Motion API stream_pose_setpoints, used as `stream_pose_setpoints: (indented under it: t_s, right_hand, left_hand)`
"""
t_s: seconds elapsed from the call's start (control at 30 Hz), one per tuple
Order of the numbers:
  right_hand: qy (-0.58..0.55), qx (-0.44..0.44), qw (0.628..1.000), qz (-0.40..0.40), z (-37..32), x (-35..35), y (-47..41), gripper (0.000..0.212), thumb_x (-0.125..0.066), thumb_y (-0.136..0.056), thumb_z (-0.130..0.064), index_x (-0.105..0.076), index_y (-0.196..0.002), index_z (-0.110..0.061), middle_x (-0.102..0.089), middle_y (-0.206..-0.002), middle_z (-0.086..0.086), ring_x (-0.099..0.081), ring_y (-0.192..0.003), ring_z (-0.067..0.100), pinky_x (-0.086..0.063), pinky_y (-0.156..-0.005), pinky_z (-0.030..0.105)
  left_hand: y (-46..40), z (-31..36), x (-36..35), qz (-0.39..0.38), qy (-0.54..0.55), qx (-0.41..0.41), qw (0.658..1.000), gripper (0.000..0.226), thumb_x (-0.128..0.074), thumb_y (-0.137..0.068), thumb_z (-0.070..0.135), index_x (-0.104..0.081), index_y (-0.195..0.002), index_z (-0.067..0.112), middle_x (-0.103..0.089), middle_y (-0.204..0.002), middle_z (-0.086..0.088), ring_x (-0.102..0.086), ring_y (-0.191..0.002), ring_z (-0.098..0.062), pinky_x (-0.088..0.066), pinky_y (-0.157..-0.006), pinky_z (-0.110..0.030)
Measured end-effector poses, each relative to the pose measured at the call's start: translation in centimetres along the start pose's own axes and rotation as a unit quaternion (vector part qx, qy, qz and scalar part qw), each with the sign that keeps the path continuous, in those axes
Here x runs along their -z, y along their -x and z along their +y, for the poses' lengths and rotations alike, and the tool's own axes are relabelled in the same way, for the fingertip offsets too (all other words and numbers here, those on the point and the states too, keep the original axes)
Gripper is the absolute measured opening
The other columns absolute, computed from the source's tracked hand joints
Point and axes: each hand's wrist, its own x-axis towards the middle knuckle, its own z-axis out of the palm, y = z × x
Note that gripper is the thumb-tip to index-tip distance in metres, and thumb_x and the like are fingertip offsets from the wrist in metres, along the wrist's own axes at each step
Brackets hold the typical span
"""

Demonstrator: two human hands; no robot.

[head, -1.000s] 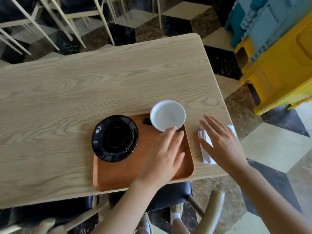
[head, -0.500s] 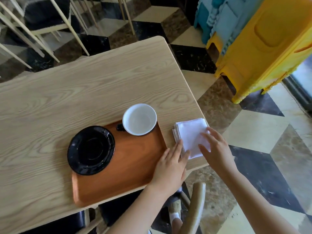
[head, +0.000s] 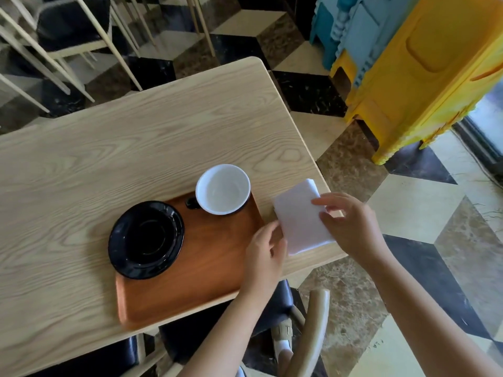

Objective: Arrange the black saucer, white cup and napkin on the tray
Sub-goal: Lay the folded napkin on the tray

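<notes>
A brown wooden tray [head: 190, 278] lies near the table's front edge. The black saucer [head: 146, 239] rests on its left end, overhanging the rim. The white cup [head: 223, 189], black outside with a black handle, stands upright at the tray's far right corner. A folded white napkin [head: 299, 213] is tilted just right of the tray, partly lifted off the table. My right hand [head: 351, 227] grips its right side. My left hand [head: 265, 251] holds its lower left edge, over the tray's right rim.
The light wooden table [head: 136, 145] ends just right of the napkin. A chair back [head: 313, 330] sits below the front edge. Yellow and blue plastic stools [head: 408, 63] are stacked at the right. Chairs with thin legs [head: 68, 36] stand behind the table.
My right hand slid off the napkin's top and now grips its right side. My left hand left the tray and took the napkin's left edge. The napkin has lifted and tilted.
</notes>
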Motion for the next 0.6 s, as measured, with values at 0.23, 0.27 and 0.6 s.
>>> stream_pose_setpoints:
  t_s: [0.23, 0.27, 0.6]
  right_hand:
    - [-0.139, 0.020, 0.989, -0.053, -5.1, 0.9, 1.4, 0.033, -0.063, -0.077, 0.004, -0.071, -0.089, -0.026, -0.062, -0.093, -0.023, -0.058, -0.079, -0.008, -0.048, -0.065, 0.004]
    - [-0.157, 0.012, 0.986, -0.058, -5.3, 0.8, 1.6, 0.034, -0.063, -0.077, 0.004, -0.070, -0.088, -0.028, -0.063, -0.092, -0.022, -0.058, -0.079, -0.008, -0.048, -0.065, 0.003]
    - [-0.076, -0.036, 0.987, -0.139, -4.2, -5.8, 3.5, 0.034, -0.066, -0.075, -0.002, -0.069, -0.100, -0.025, -0.061, -0.099, -0.020, -0.061, -0.082, 0.002, -0.050, -0.074, 0.011]
  left_hand:
    - [1.8, 0.6, 3.3, -0.042, 0.269, 0.150, 0.950, 0.054, -0.056, -0.087, 0.008, -0.037, -0.136, 0.024, -0.061, -0.122, -0.005, -0.060, -0.111, -0.010, -0.048, -0.095, -0.031]
    - [2.3, 0.6, 3.8, -0.033, 0.298, 0.169, 0.939, 0.055, -0.057, -0.087, 0.006, -0.039, -0.135, 0.025, -0.063, -0.118, -0.007, -0.063, -0.107, -0.013, -0.051, -0.092, -0.033]
    - [5.9, -2.6, 8.9, 0.046, 0.062, 0.056, 0.995, 0.058, -0.065, -0.082, 0.003, -0.044, -0.117, 0.044, -0.067, -0.108, 0.001, -0.065, -0.094, -0.004, -0.050, -0.075, -0.014]
